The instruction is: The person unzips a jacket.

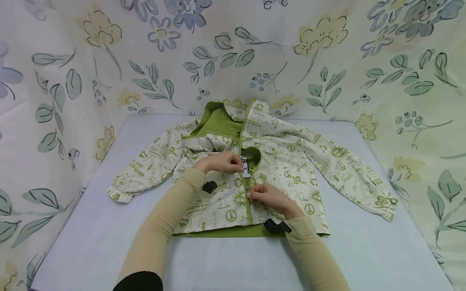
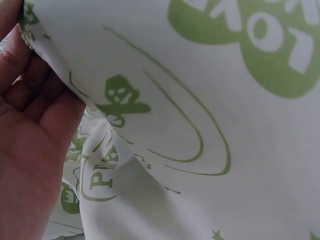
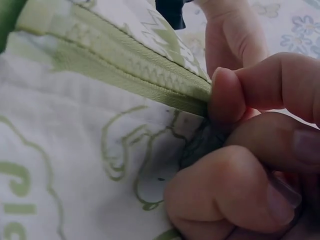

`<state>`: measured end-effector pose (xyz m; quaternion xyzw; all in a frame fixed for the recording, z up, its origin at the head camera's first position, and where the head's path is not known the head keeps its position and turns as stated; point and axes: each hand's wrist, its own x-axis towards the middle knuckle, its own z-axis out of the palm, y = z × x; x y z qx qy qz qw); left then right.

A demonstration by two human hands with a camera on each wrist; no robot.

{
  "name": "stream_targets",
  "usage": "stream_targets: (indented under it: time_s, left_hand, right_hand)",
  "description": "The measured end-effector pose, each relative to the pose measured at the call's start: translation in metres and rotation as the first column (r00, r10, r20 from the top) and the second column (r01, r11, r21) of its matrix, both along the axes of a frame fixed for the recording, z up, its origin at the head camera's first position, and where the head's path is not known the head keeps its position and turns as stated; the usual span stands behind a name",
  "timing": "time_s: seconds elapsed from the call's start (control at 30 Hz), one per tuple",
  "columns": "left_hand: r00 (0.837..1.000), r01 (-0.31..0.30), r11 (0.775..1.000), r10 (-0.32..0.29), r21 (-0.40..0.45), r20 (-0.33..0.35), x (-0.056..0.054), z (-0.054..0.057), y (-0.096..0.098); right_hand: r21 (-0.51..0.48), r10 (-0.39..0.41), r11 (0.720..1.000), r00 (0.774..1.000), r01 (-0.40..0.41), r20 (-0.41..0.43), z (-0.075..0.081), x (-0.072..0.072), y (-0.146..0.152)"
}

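Observation:
A white hooded jacket [image 1: 287, 173] with green print and green lining lies front side up, sleeves spread to both sides. Its zipper [image 3: 125, 62] is joined at the bottom and parts above the right hand. My left hand [image 1: 223, 161] pinches the front edge of the jacket beside the opening; the left wrist view shows the fabric edge between its fingers. Lower down, my right hand [image 1: 271, 198] pinches the zipper where the two sides meet. The fingers [image 3: 227, 185] there hide the slider. Inside the gap, a dark printed patch [image 1: 246, 167] shows on the green lining.
The jacket lies on a table with a pale cloth [image 1: 225, 262]. A floral curtain [image 1: 233, 60] hangs behind and on both sides. The hood [image 1: 218, 121] lies folded open at the far edge. A dark band [image 1: 274, 227] sits at the right wrist.

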<state>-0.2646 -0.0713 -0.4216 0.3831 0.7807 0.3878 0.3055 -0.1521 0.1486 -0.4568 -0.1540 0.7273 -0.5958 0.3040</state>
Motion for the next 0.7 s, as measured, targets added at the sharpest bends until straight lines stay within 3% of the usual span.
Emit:
stream_targets:
  time_s: [0.3,0.7]
  left_hand:
    - [1.0,0.012,1.0,-0.012,0.013,-0.001,0.0,-0.001,-0.003]
    - [0.998,-0.059,0.998,0.059,-0.025,-0.014,0.001,0.007,-0.004]
  right_hand:
    - [-0.023,0.01,1.0,1.0,-0.009,0.016,-0.002,0.007,-0.001]
    - [-0.037,0.036,0.999,0.999,-0.035,0.014,0.0,0.007,-0.003]
